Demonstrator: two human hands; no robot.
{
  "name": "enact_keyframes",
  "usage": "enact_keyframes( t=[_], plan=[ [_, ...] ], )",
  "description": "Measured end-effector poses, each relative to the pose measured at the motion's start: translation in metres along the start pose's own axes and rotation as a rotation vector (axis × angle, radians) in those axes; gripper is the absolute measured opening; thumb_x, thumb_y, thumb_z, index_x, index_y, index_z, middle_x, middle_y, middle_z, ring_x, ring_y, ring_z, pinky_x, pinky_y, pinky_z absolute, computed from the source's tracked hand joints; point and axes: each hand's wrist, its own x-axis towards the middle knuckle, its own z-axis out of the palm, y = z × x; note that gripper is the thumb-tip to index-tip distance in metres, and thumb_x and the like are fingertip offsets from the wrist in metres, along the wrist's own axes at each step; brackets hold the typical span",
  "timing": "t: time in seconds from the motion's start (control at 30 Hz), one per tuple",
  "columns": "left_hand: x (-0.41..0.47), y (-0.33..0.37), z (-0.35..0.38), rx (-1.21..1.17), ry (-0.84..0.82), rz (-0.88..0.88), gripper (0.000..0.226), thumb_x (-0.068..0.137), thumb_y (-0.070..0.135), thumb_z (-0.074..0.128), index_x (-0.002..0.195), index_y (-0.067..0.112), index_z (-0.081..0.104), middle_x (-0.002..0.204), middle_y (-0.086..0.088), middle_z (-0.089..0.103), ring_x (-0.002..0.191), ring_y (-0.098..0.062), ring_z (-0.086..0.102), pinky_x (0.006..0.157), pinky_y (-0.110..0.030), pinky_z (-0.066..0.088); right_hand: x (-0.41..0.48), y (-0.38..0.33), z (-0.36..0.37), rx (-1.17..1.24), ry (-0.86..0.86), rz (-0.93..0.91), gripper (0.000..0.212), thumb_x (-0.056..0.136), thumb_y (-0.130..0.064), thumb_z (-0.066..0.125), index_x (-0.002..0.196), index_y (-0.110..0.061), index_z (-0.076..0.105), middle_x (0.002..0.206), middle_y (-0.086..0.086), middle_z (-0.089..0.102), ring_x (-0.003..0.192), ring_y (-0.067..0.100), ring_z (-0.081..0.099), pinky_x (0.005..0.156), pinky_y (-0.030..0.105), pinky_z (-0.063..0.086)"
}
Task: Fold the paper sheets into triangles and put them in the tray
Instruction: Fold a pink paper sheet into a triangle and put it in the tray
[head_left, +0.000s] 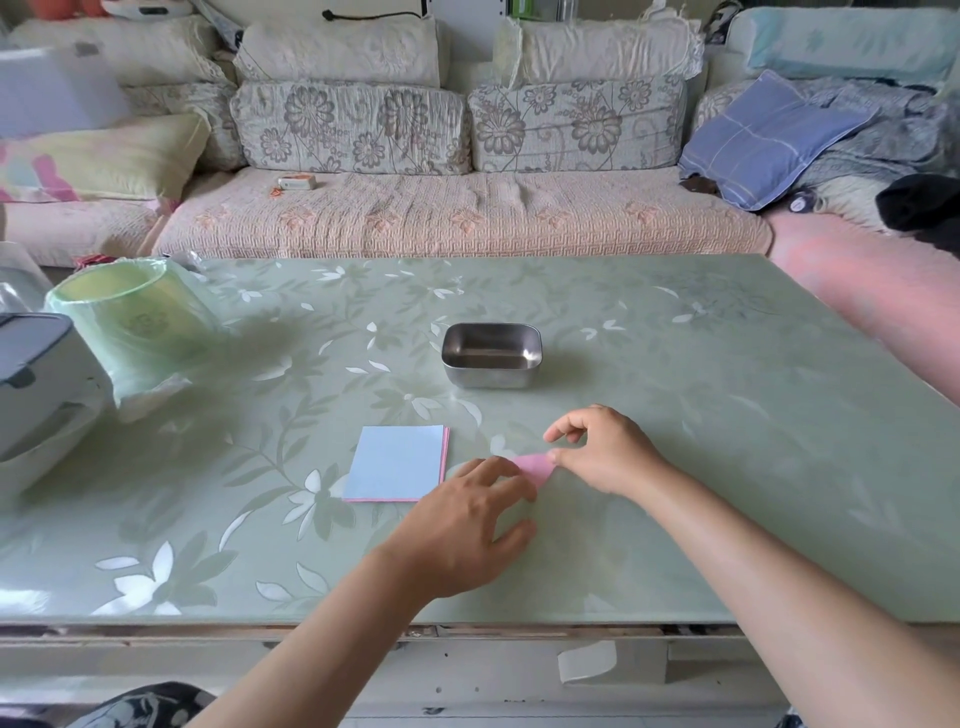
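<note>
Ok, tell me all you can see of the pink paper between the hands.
The pink paper is small and thin, mostly hidden; only a pointed pink piece shows. It sits low over the green table, right of the paper stack. The right hand pinches its right end; the left hand covers its left side.

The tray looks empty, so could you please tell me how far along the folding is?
Nothing done yet: the tray holds no triangles. In hand: the right hand pinches a pink sheet while the left hand rests on it. Remaining: finishing that fold, then the stack beside it.
</note>
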Motion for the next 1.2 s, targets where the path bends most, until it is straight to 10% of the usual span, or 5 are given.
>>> enact_keyframes(
  t=[0.37, 0.63, 1.2],
  plan=[
    [0.018, -0.003, 0.007, 0.160, 0.001, 0.003, 0.044, 0.094, 0.060, 0.043, 0.132, 0.042, 0.056, 0.121, 0.010, 0.043, 0.114, -0.012, 0.042, 0.092, -0.026, 0.037, -0.004, 0.000, -0.003, 0.012, -0.063, -0.009, 0.025, 0.067, -0.048, 0.080, 0.089, -0.042, 0.070, 0.100, -0.015, 0.056, 0.092, 0.007, 0.059, 0.077, 0.025, 0.051],
    [0.020, -0.006, 0.007, 0.116, 0.000, -0.023, 0.042, 0.093, 0.061, 0.047, 0.128, 0.042, 0.060, 0.121, 0.013, 0.045, 0.112, -0.012, 0.041, 0.094, -0.027, 0.040, 0.008, 0.003, -0.003, 0.001, 0.029, 0.028, 0.024, 0.084, -0.021, 0.066, 0.068, -0.039, 0.070, 0.076, -0.021, 0.069, 0.079, 0.003, 0.065, 0.078, 0.027, 0.056],
    [0.059, -0.020, -0.002, -0.080, 0.027, -0.151, 0.057, 0.069, 0.047, 0.080, 0.120, 0.040, 0.054, 0.102, 0.022, 0.058, 0.097, -0.014, 0.048, 0.091, -0.033, 0.043, -0.003, 0.013, -0.006, 0.006, -0.069, -0.207, 0.014, 0.093, -0.036, 0.063, 0.101, -0.039, 0.074, 0.098, -0.019, 0.057, 0.080, -0.012, 0.051, 0.069, 0.014, 0.036]
  ],
)
